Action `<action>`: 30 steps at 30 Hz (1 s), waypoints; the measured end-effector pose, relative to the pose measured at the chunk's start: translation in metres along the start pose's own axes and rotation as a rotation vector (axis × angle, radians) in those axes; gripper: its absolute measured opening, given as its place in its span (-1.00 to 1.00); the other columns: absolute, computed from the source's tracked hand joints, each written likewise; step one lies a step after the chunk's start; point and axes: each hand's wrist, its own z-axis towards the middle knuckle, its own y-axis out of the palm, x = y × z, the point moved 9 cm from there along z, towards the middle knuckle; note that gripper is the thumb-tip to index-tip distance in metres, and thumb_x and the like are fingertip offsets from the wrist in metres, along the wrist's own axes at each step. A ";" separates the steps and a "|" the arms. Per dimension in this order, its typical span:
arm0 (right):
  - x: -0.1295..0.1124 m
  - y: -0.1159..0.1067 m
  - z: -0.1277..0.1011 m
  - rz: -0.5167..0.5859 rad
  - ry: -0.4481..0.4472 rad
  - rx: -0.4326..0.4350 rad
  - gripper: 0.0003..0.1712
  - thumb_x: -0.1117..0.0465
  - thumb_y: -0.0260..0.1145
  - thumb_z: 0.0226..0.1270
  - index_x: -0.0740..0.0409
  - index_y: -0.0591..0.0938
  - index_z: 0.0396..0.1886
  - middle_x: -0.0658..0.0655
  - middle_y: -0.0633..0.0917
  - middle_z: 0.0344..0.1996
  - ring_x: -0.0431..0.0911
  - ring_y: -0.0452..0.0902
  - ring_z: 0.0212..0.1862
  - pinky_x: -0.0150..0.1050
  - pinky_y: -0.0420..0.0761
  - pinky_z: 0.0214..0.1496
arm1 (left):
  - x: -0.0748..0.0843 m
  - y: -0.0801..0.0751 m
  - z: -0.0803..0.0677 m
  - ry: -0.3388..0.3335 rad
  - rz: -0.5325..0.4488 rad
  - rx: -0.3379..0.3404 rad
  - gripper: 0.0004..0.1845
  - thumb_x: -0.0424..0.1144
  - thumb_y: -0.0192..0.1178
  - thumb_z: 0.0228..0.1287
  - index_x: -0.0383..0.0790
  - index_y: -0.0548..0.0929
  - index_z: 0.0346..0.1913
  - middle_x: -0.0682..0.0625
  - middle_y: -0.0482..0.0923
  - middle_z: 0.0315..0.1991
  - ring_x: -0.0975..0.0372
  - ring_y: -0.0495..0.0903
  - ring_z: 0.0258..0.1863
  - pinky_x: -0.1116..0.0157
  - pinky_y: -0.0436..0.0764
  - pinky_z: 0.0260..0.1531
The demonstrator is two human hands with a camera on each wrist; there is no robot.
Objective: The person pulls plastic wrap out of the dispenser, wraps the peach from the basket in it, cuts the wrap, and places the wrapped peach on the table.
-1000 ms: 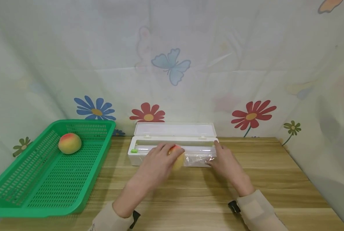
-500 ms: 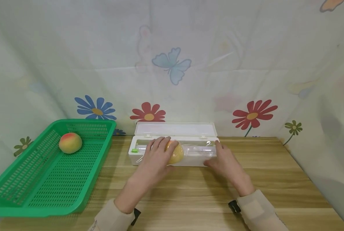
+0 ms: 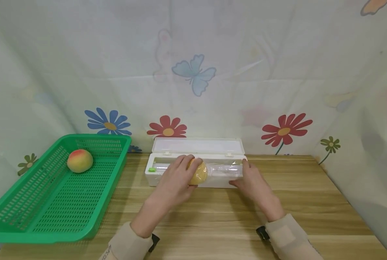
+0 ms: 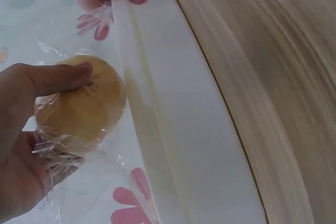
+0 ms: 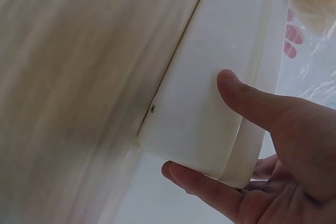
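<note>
My left hand [image 3: 177, 178] grips a peach [image 3: 200, 172] over the front of a white cling film box [image 3: 180, 180]. Clear film clings round the fruit, and its yellow underside shows in the left wrist view, the thumb lying across the peach [image 4: 79, 111]. From the peach, a twisted stretch of cling film [image 3: 224, 168] runs right over the open box toward my right hand [image 3: 256, 182]. That hand holds the box's right end; the right wrist view shows its thumb against the front wall and fingers round the end of the box [image 5: 205, 87]. A film roll lies inside, partly hidden.
The box's lid [image 3: 198, 145] stands raised at the back, and a green slider [image 3: 152, 169] sits at its front left. At left, a green basket [image 3: 92, 216] holds another peach [image 3: 80, 161]. A printed curtain [image 3: 245, 54] hangs behind the wooden table [image 3: 219, 224].
The held peach has turned: its red top no longer shows, and the yellow side under film does. Film that hung bunched before the box's front now stretches over the opening. The right hand stays put.
</note>
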 end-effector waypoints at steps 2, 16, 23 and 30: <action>0.001 0.000 0.000 -0.002 0.003 0.005 -0.20 0.26 0.64 0.13 0.43 0.37 0.22 0.37 0.63 -0.09 0.32 0.62 0.01 0.24 0.63 0.03 | 0.001 -0.001 0.000 0.010 0.002 0.014 -0.15 -0.26 0.64 -0.06 -0.14 0.39 0.30 -0.13 0.50 0.11 0.03 0.47 0.13 0.09 0.54 0.16; 0.000 0.001 0.002 -0.071 -0.025 0.033 -0.22 0.23 0.67 0.06 0.34 0.45 0.20 0.31 0.65 -0.16 0.30 0.67 -0.16 0.19 0.68 -0.14 | 0.010 -0.018 0.000 0.007 -0.024 0.058 -0.16 -0.25 0.62 -0.06 -0.18 0.39 0.30 -0.12 0.49 0.18 0.01 0.43 0.20 0.01 0.49 0.21; 0.003 0.002 0.002 -0.075 -0.002 0.017 -0.23 0.21 0.67 0.07 0.33 0.48 0.20 0.33 0.69 -0.18 0.31 0.68 -0.16 0.19 0.68 -0.14 | 0.013 -0.032 -0.002 -0.018 -0.048 0.091 -0.10 -0.23 0.64 -0.07 -0.21 0.36 0.34 -0.09 0.50 0.22 0.03 0.43 0.22 0.04 0.46 0.26; 0.000 -0.002 0.002 -0.067 -0.003 0.038 -0.19 0.21 0.69 0.04 0.37 0.46 0.22 0.36 0.69 -0.15 0.33 0.69 -0.15 0.20 0.67 -0.13 | 0.018 -0.046 -0.003 0.005 -0.047 0.111 -0.13 -0.20 0.63 -0.08 -0.20 0.39 0.32 -0.08 0.51 0.20 0.04 0.43 0.22 0.06 0.47 0.25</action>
